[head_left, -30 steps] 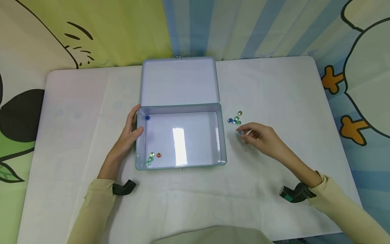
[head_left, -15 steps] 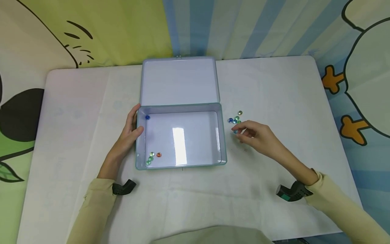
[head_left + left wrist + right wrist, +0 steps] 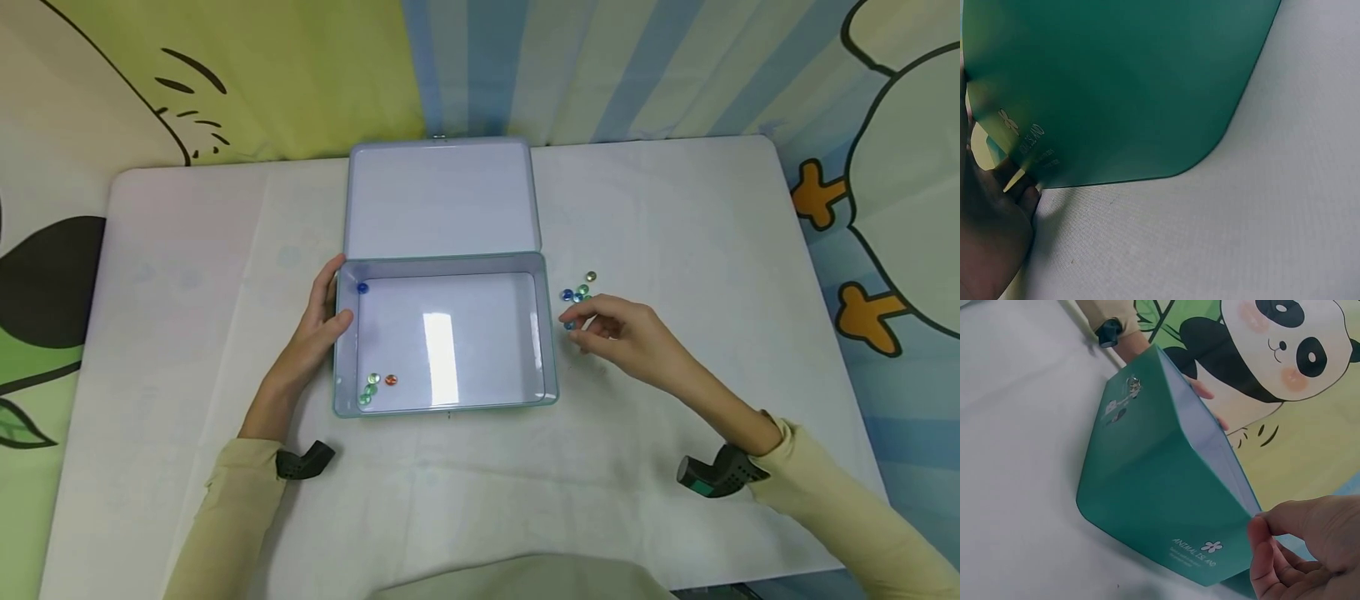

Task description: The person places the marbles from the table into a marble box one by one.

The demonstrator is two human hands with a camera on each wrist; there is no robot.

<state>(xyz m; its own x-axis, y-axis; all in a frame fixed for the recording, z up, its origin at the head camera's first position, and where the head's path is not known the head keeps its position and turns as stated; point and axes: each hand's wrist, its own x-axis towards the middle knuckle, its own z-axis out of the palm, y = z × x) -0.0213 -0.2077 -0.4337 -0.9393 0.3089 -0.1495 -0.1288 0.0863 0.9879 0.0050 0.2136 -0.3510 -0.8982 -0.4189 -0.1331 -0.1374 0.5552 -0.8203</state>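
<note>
The white table [image 3: 480, 483] carries an open green box [image 3: 495, 333], its lid [image 3: 442, 200] laid back on the far side. The left hand [image 3: 315, 333] grips the box's left wall, thumb over the rim and the other fingers outside, while the right hand [image 3: 618, 329] is just outside the right wall. A bead cluster [image 3: 567, 295] lies just beyond the right hand, three green beads [image 3: 371, 389] sit near the box's near left corner with an orange bead [image 3: 391, 380] near them, a dark blue bead [image 3: 363, 287] is in the far left corner, and the right fingers are clamped on a blue bead [image 3: 569, 326].
</note>
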